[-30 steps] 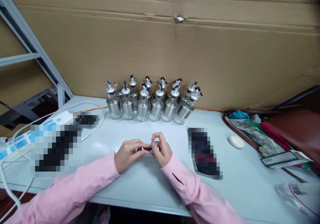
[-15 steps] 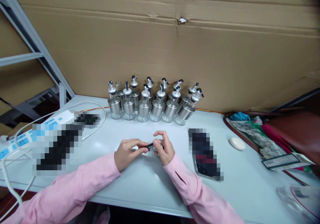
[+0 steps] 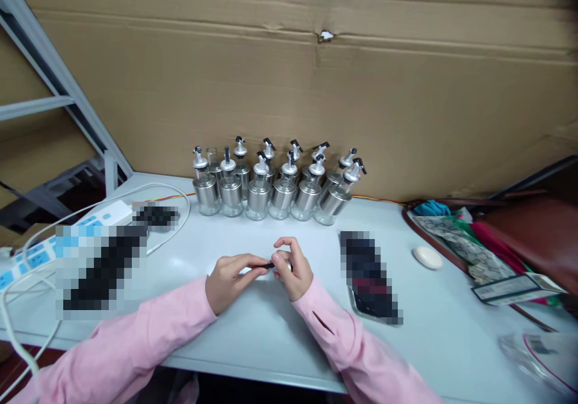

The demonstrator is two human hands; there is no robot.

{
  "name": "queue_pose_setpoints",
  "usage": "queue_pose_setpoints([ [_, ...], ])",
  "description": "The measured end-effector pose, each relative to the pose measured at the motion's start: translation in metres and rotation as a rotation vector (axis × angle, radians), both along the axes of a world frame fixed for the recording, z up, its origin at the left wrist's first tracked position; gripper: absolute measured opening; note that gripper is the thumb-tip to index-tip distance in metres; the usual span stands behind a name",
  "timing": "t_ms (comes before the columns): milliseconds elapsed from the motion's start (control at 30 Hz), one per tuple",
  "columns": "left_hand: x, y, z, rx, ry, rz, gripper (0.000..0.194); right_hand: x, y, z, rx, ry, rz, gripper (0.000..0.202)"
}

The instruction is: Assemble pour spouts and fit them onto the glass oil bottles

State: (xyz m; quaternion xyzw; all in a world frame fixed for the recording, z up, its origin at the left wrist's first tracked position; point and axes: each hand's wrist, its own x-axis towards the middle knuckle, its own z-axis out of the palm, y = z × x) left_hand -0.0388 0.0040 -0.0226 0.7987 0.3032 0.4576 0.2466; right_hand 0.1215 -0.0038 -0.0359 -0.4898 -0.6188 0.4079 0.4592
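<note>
Between my two hands, over the middle of the table, is a small black piece (image 3: pixel 270 265), mostly covered by fingers. My left hand (image 3: pixel 231 277) pinches its left end between thumb and fingertips. My right hand (image 3: pixel 295 273) grips the other end, thumb on top and the index finger raised and bent. Behind them stand several glass oil bottles (image 3: pixel 258 196) with metal sleeves, most topped by silver pourer spouts with black levers. One bottle (image 3: pixel 212 158) in the back left has a bare glass neck. The front right bottle (image 3: pixel 334 202) looks tilted.
A pixelated phone-like object (image 3: pixel 370 277) lies right of my hands, with a white oval object (image 3: pixel 427 257) beyond it. At the right are a brown bag (image 3: pixel 528 235), a small box (image 3: pixel 508 289) and a plastic bag (image 3: pixel 542 362). A power strip (image 3: pixel 112 214) and cables lie left.
The black piece has turned slightly between my fingers and shows less of itself. Both hands stay nearly in place, still holding it. The bottles have not moved.
</note>
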Motion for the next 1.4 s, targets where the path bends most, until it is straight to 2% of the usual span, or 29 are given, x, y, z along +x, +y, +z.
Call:
queue_pose_setpoints([
  [233,0.001,0.0029,-0.0032,-0.08,-0.009,-0.052,0.018,-0.0036,-0.0039,0.0027,0.056,-0.036,-0.08,0.017],
  [500,0.0014,0.0021,-0.0055,-0.004,0.08,-0.055,0.016,-0.0039,-0.0047,0.0069,0.079,-0.071,-0.098,0.016],
  [867,0.0015,-0.0005,-0.005,0.092,0.191,-0.015,0.023,-0.0032,-0.0013,0.0057,0.09,-0.017,-0.098,0.02],
  [1167,-0.0002,0.0015,-0.0036,0.125,0.189,-0.049,0.021,0.0037,0.0026,0.0049,-0.001,-0.003,-0.036,0.027],
  [1400,-0.0001,0.0025,-0.0024,0.159,0.137,-0.049,0.014,0.004,0.0019,0.0068,-0.078,0.02,0.01,0.024],
])
